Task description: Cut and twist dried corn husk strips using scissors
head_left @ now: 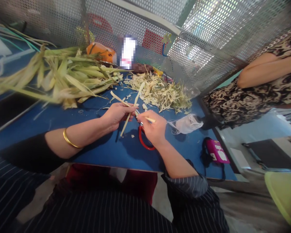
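- Fingers of the left hand (117, 115) are pinched together on two pale strips (139, 93), which cross at the fingertips, just on the near side of the shredded pile (162, 94), my landmark.
- One strip rises from the pinch to the near edge of the shredded pile and also pokes out below the fingers; the other points leftward, away from it.
- Fingers of the right hand (155, 127) are curled in, thumb and forefinger closed on a pale strip end (149, 119); I cannot tell whether it belongs to a strip in the left hand.
- Red-handled scissors (142, 141) sit under the right palm, nearer me than the shredded pile; whether fingers pass through the loop I cannot tell.
- Left of the shredded pile I have a heap of long green leaves (72, 77); on its near right side, a white bundle (187, 124).
- Farther right and nearer than the pile, a pink box (217, 151) carries white labels, print too small for me to read.
- Behind and left of the pile, a phone screen (128, 53) is pixelated on my feed.
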Demonstrator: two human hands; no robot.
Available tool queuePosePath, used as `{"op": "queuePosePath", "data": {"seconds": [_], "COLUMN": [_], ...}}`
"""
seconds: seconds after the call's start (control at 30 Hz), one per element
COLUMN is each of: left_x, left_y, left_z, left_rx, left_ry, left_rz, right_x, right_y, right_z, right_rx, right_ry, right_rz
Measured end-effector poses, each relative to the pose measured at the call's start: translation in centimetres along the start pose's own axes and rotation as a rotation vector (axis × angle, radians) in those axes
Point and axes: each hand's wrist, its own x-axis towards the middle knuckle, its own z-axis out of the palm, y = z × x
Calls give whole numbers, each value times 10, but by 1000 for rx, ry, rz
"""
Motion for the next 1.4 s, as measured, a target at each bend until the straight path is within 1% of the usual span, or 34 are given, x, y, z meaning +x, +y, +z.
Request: {"op": "queuePosePath", "data": {"seconds": [0.07,0.1,0.13,0.2,0.23,0.27,0.3,0.33,0.4,0.47,0.5,0.6,0.77,0.83,0.87,0.93,1.0,1.07,1.13,1.2,1.3,1.33,1.4], "left_x": [2,2,2,2,1,1,0,-1,-2,-3,-3,-3,-4,-4,-4,-3,-2,1,3,4,2,1,-1], "left_y": [2,2,3,5,5,5,4,3,1,-1,-2,-2,-2,-2,-2,-3,-3,-4,-5,-5,-5,-4,-1], "left_z": [-3,-4,-6,-10,-11,-11,-11,-11,-9,-7,-6,-6,-5,-5,-5,-5,-5,-6,-7,-7,-6,-5,-4], "left_rx": [21,36,50,79,99,126,157,191,257,315,341,405,434,424,425,436,429,382,312,241,142,121,111], "left_ry": [-14,-28,-43,-68,-89,-116,-148,-181,-235,-260,-265,-274,-303,-311,-318,-335,-316,-243,-153,-101,-124,-145,-184], "left_rz": [-34,-36,-28,14,31,38,38,35,33,42,48,41,10,4,-2,-14,-15,-4,5,15,23,18,-3], "right_x": [0,1,3,10,14,17,20,22,23,21,20,18,20,21,21,21,21,21,21,20,19,19,18], "right_y": [-3,-3,-2,3,7,10,14,17,19,19,18,16,21,24,25,28,30,29,26,22,20,21,25], "right_z": [-6,-10,-14,-24,-28,-31,-32,-32,-29,-24,-22,-21,-28,-27,-26,-22,-18,-17,-20,-23,-24,-24,-23], "right_rx": [-87,-58,14,221,313,372,394,394,370,357,354,346,494,530,519,454,337,194,33,-184,-551,-627,-686], "right_ry": [-47,-47,-12,109,166,195,190,147,14,-98,-129,-173,-266,-271,-249,-160,-36,52,90,60,-59,-96,-116], "right_rz": [-79,-80,-53,64,146,235,317,389,459,455,439,410,517,536,529,486,406,303,198,62,-202,-271,-341]}}
